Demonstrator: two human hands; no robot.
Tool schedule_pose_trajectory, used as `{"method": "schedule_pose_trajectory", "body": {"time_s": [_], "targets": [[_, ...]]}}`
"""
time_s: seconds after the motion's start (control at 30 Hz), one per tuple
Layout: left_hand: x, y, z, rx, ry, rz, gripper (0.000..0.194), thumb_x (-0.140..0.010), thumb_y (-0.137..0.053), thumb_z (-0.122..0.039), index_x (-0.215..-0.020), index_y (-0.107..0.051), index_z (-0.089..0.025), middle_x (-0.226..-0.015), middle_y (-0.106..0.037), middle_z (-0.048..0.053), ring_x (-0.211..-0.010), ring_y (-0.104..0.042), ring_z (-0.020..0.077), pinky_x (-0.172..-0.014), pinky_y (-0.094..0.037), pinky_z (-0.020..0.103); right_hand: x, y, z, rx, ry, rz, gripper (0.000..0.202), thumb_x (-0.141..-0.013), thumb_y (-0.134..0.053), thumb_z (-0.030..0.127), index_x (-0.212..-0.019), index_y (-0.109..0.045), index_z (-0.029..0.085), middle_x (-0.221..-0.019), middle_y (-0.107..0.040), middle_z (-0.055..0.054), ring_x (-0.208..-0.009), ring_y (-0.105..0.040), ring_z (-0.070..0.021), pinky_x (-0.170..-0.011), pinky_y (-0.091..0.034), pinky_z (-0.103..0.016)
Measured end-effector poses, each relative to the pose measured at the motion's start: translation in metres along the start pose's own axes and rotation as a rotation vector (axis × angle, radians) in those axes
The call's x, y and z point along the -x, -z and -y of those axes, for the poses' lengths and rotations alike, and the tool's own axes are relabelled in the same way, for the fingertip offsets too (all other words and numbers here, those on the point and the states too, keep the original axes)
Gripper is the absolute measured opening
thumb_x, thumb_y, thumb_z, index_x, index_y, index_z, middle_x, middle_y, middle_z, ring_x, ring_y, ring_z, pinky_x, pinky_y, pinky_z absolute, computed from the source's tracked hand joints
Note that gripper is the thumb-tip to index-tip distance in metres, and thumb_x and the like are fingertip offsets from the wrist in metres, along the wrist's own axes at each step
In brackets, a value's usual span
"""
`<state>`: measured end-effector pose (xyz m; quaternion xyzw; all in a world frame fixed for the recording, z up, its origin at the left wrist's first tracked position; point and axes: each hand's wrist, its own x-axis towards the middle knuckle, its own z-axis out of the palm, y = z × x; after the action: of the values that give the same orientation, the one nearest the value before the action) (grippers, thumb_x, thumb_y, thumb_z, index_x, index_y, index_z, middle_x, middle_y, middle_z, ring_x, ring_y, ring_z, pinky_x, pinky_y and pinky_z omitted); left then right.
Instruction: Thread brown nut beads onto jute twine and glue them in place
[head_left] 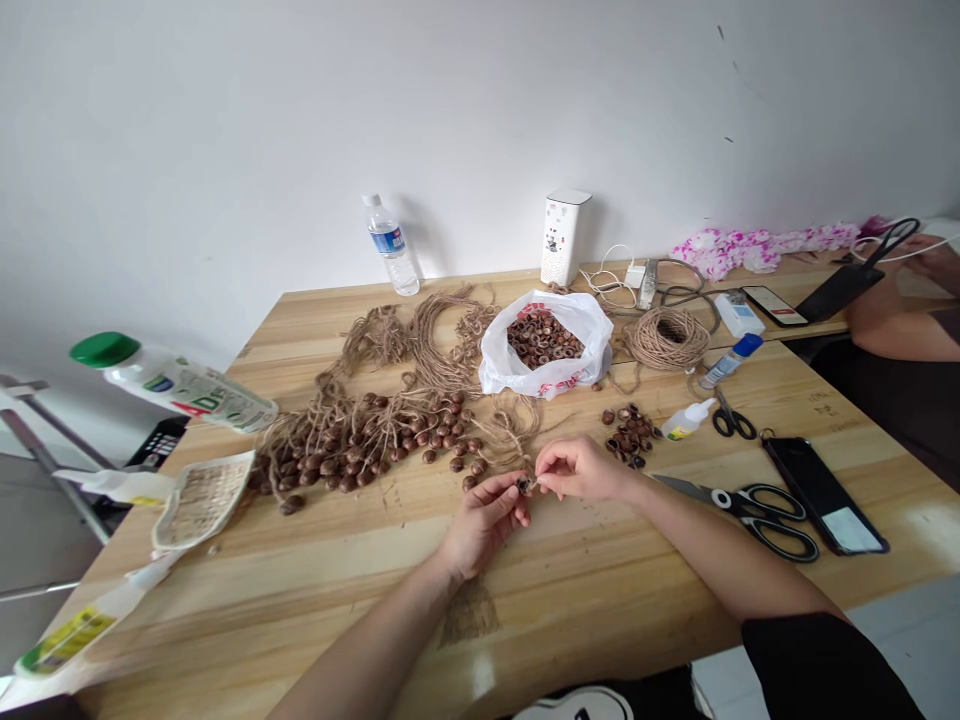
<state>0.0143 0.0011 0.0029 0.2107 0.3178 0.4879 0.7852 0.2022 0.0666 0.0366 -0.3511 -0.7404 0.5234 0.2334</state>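
Note:
In the middle of the table, my left hand (487, 515) pinches a small dark brown nut shell (524, 484) with its hollow side showing. My right hand (574, 468) is closed beside it, fingertips pinching what looks like the end of a thin twine at the shell; the fingers partly hide it. Left of my hands lies a pile of brown nuts (352, 455) tied on twine strands. A white plastic bag (495, 350) of broken shells stands open behind my hands. A small heap of shell halves (634, 432) lies beyond my right wrist.
Scissors (765, 508), a phone (817, 490), small scissors (733, 420) and a glue bottle (688, 418) lie right. A twine roll (667, 338) and bundled twine (435, 335) lie farther back. Left are a large green-capped bottle (180, 385) and woven tray (206, 500). Another person's arm (892, 310) shows right.

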Motion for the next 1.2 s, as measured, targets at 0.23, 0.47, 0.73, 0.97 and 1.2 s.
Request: {"method": "schedule_pose_trajectory", "body": {"time_s": [0.23, 0.47, 0.73, 0.97, 1.2], "targets": [[0.0, -0.001, 0.0, -0.005, 0.001, 0.005, 0.027, -0.069, -0.076, -0.021, -0.094, -0.071, -0.014, -0.077, -0.066, 0.004, -0.059, -0.055, 0.0101, -0.06, -0.044, 0.026, 0.0, -0.001, 0.006, 0.0, 0.082, -0.066, 0.02, -0.082, -0.06, 0.032, -0.075, -0.061, 0.013, -0.076, -0.062, -0.004, -0.051, -0.056, -0.0083, -0.048, -0.046, -0.02], [0.0, 0.0, 0.0, -0.011, 0.001, -0.001, 0.027, -0.068, -0.076, -0.019, -0.094, -0.071, -0.015, -0.079, -0.066, 0.004, -0.059, -0.055, 0.0092, -0.06, -0.044, 0.026, -0.002, -0.008, 0.008, 0.203, 0.263, -0.158, 0.015, -0.082, -0.062, 0.026, -0.072, -0.064, 0.015, -0.076, -0.064, -0.006, -0.064, -0.058, -0.0128, -0.054, -0.045, -0.021], [-0.001, 0.001, 0.001, -0.005, 0.0, 0.009, 0.028, -0.067, -0.077, -0.021, -0.093, -0.07, -0.014, -0.077, -0.068, 0.004, -0.058, -0.056, 0.0094, -0.06, -0.044, 0.025, -0.001, -0.012, 0.008, 0.273, 0.354, -0.17, 0.016, -0.083, -0.063, 0.029, -0.075, -0.068, 0.015, -0.076, -0.065, -0.007, -0.067, -0.059, -0.0142, -0.059, -0.047, -0.023], [-0.001, 0.001, 0.0, -0.005, 0.004, 0.007, 0.027, -0.067, -0.077, -0.021, -0.093, -0.07, -0.014, -0.073, -0.068, 0.003, -0.058, -0.056, 0.0098, -0.06, -0.044, 0.025, -0.001, -0.008, 0.005, 0.154, 0.223, -0.101, 0.022, -0.081, -0.066, 0.034, -0.071, -0.067, 0.014, -0.074, -0.062, -0.005, -0.058, -0.056, -0.0111, -0.054, -0.046, -0.022], [0.0, 0.0, 0.0, -0.009, 0.013, -0.002, 0.028, -0.066, -0.078, -0.022, -0.092, -0.07, -0.014, -0.067, -0.066, 0.003, -0.057, -0.056, 0.0102, -0.06, -0.044, 0.025, 0.0, -0.004, -0.002, 0.058, 0.095, -0.006, 0.023, -0.079, -0.067, 0.037, -0.079, -0.063, 0.014, -0.072, -0.06, -0.001, -0.053, -0.055, -0.0091, -0.049, -0.044, -0.02]]}}
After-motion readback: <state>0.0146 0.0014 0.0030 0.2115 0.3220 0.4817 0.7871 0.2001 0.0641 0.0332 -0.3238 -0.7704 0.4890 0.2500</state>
